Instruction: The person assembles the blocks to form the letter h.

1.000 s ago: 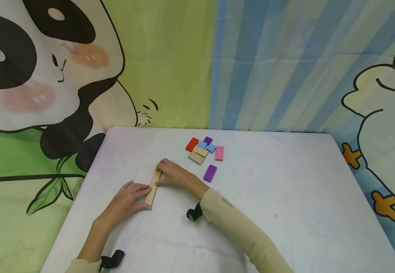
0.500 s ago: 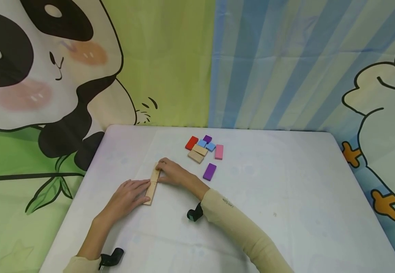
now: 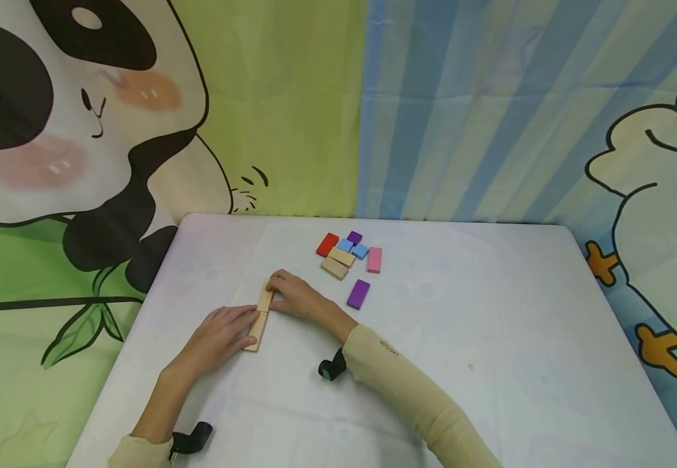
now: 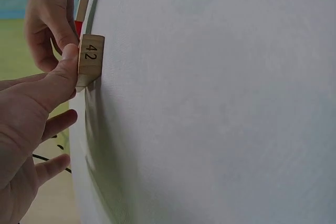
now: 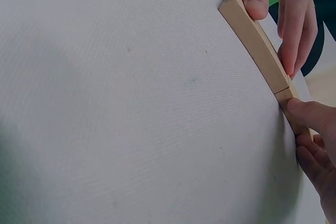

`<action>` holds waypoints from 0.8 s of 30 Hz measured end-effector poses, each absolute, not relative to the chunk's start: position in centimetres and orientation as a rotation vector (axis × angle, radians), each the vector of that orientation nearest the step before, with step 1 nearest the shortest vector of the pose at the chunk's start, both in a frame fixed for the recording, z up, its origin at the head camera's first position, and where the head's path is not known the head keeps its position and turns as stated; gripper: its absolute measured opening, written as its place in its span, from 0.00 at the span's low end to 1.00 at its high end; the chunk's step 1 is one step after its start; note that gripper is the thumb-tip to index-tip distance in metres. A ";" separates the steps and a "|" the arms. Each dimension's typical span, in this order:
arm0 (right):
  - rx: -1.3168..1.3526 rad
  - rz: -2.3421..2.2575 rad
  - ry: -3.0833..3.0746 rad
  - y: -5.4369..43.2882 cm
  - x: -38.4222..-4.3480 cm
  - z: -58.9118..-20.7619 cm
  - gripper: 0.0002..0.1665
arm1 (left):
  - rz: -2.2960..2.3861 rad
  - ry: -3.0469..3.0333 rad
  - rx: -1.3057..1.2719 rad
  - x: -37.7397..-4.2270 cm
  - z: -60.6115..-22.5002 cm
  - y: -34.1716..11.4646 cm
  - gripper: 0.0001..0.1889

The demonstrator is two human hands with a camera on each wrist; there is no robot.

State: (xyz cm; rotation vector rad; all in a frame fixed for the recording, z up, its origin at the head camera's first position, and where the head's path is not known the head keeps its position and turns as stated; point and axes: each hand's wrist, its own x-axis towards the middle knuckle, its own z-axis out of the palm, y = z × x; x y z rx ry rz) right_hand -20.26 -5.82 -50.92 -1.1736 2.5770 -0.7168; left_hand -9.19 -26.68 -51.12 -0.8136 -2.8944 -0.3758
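Two plain wooden blocks lie end to end on the white table, a near block [image 3: 258,331] and a far block [image 3: 265,296]. My left hand [image 3: 216,338] is at the left long side of the near one, thumb and fingertips touching it, other fingers spread. My right hand [image 3: 299,296] grips the far block, thumb on its right side and curled fingers by its far end. In the left wrist view a wooden block [image 4: 92,55] shows the number 42. The right wrist view shows the seam between the blocks, with the right thumb [image 5: 302,109] just past it.
Beyond the hands lies a loose group: a red block [image 3: 327,244], purple, blue and wooden ones, and a pink block [image 3: 375,260]. Nearer is a purple block [image 3: 358,294]. The table [image 3: 461,312] ends at a printed curtain [image 3: 280,117] behind.
The left thumb has shifted from the near end of the near block to its left side. The right hand stays on the far block. The head view has shifted slightly.
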 end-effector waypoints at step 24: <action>-1.147 -0.733 2.589 -5.2 -19.9 -50.8 0.25 | -0.424 -3.059 -0.832 -10.1 -49.6 -26.2 0.36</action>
